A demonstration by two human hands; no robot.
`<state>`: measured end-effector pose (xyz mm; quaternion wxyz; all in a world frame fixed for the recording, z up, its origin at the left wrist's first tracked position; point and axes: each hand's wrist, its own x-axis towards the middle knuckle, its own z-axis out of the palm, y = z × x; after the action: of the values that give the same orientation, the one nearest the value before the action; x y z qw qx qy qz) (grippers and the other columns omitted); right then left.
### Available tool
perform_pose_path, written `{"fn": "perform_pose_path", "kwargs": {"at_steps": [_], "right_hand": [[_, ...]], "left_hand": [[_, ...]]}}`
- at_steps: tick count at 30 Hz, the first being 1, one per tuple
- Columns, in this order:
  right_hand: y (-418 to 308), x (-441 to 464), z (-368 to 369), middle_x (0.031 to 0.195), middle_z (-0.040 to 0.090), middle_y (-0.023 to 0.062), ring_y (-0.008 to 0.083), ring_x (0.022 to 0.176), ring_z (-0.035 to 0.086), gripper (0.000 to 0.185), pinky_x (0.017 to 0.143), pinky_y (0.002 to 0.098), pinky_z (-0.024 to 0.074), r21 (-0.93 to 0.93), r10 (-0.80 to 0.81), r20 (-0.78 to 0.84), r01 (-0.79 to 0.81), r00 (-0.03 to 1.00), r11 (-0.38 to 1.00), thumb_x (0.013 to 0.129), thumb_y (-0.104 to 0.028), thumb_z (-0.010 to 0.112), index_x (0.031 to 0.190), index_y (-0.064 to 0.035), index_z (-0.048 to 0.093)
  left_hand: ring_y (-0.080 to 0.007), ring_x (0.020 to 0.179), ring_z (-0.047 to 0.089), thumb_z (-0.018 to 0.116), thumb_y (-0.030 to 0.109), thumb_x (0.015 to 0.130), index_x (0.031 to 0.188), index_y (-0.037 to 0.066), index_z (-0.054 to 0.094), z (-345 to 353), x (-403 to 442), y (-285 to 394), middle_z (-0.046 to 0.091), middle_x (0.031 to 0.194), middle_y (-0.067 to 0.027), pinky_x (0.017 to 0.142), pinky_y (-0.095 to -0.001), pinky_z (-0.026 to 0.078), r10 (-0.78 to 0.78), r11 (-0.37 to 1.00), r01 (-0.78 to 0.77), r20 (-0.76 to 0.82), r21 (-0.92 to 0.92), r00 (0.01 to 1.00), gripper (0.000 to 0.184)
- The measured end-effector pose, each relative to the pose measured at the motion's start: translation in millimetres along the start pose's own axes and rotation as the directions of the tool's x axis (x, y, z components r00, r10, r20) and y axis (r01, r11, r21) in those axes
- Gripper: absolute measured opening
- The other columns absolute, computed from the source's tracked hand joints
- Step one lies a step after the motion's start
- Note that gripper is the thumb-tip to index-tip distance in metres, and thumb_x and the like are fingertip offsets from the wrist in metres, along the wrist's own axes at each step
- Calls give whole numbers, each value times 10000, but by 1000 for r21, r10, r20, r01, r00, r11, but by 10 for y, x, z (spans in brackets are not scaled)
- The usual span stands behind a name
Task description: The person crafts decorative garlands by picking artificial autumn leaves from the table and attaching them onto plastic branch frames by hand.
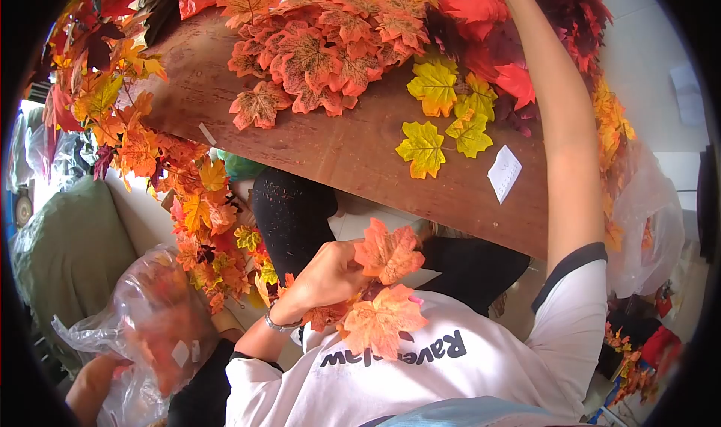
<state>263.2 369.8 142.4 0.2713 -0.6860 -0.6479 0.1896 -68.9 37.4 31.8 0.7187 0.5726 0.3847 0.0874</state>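
One orange leaf sprig (383, 322) is grasped by the left hand (327, 277), grip closed, off the near edge of the tabletop (323, 145). The right forearm (559, 111) extends over the tabletop; the right hand is out of view, its grip indeterminable. Mottled orange leaves (308, 63), yellow leaves (422, 149) and a marked paper slip (504, 173) lie on the tabletop.

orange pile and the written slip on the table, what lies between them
The yellow leaves, with bare table around them, lie between the orange pile and the slip, as the head view shows.
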Motion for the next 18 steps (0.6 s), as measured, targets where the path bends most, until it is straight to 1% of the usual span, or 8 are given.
{"fn": "perform_pose_path", "kwargs": {"at_steps": [2, 3, 5, 8, 10, 14, 16, 18], "right_hand": [[-5, -83, -49, 658, 630, 149, 198, 575, 635, 142, 494, 317, 508, 113, 5, 3, -6, 1000, 994, 762, -80, 579, 800, 48, 625], [8, -134, -58, 640, 625, 141, 195, 567, 631, 131, 492, 315, 507, 149, 29, -9, -28, 1000, 988, 751, -75, 590, 780, 47, 629], [41, -254, -75, 603, 616, 127, 188, 550, 622, 112, 489, 311, 504, 223, 80, -29, -71, 996, 972, 729, -64, 611, 742, 44, 636], [10, -599, -216, 568, 593, 106, 154, 485, 566, 152, 446, 304, 450, -406, -225, -53, 184, 973, 895, 713, -92, 638, 786, 41, 632], [-63, -966, -269, 530, 555, 99, 132, 433, 488, 217, 418, 315, 378, -407, -284, -56, 238, 957, 882, 728, -140, 646, 810, 59, 617], [-202, -1897, -319, 544, 546, 123, 155, 412, 439, 226, 426, 323, 334, 180, -41, -68, 52, 997, 982, 763, -134, 611, 833, 80, 584], [215, -2215, -395, 738, 606, 37, 99, 682, 577, 169, 571, 221, 472, 236, -122, -42, 128, 992, 963, 773, -128, 641, 869, 10, 618], [352, -2630, -389, 756, 604, 53, 110, 651, 573, 171, 530, 217, 471, 499, -63, -54, 81, 997, 863, 753, -104, 655, 878, 1, 605]], "left_hand": [[-71, 704, 538, 650, 11, 717, 921, -17, 604, 13, -6, 15, 637, 818, -43, 658, -260, 463, 48, 999, -48, 25, 9, 999, 211], [-69, 773, 544, 662, -8, 703, 932, -27, 603, 8, -19, 23, 639, 843, -42, 720, -257, 457, -62, 998, 61, 36, 33, 997, 237], [-67, 642, 540, 660, 7, 668, 907, -33, 603, 31, -8, -166, 619, 719, -77, 594, -258, 451, 98, 995, -98, -59, 2, 993, 248], [-61, 686, 548, 588, -66, 700, 949, -26, 587, 78, -51, -66, 620, 763, -48, 600, -238, 460, 86, 953, -128, -159, -274, 984, 253], [-71, 789, 542, 553, -80, 736, 944, -17, 581, 108, -10, -88, 593, 859, -35, 679, -227, 449, 233, 942, -297, -331, -158, 914, 219], [-81, 843, 517, 556, -25, 785, 911, -13, 537, 178, -5, -82, 538, 891, -14, 760, -225, 424, 285, 883, -385, -344, -268, 895, 128], [-72, 839, 516, 549, -23, 794, 931, -10, 526, 261, 43, -88, 537, 900, -15, 752, -217, 425, 344, 831, -462, -368, -309, 864, 140], [-64, 812, 522, 537, -30, 799, 934, -2, 524, 338, 63, -106, 539, 891, -11, 738, -206, 423, 346, 786, -471, -346, -401, 872, 139]]}}
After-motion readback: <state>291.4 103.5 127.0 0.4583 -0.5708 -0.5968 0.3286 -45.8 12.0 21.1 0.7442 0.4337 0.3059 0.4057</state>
